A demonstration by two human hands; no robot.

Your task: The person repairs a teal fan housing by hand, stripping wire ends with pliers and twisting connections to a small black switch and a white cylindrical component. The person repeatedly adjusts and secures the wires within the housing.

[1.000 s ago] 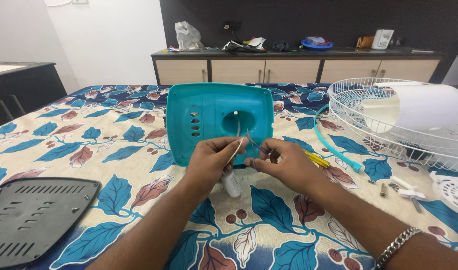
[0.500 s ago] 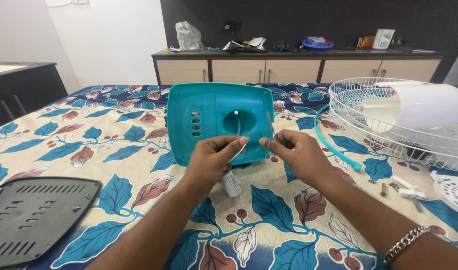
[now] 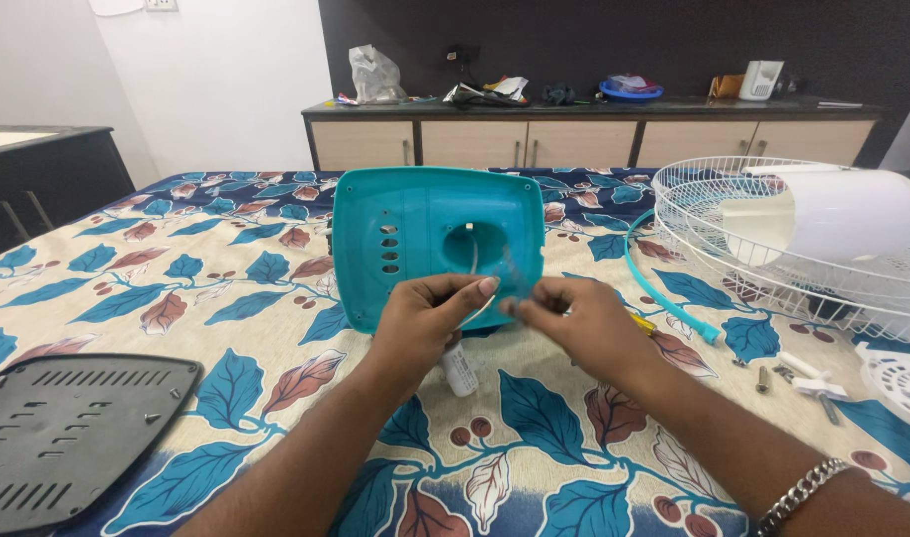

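On table: teal housing (image 3: 415,234) | left hand (image 3: 427,318), right hand (image 3: 574,316) pinch wires (image 3: 475,261)

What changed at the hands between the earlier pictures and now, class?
The right hand drew slightly away to the right, then came back near the left hand; both pinch thin wires before the teal housing. The white cylinder under the hands, the wire guard and the black panel stayed put.
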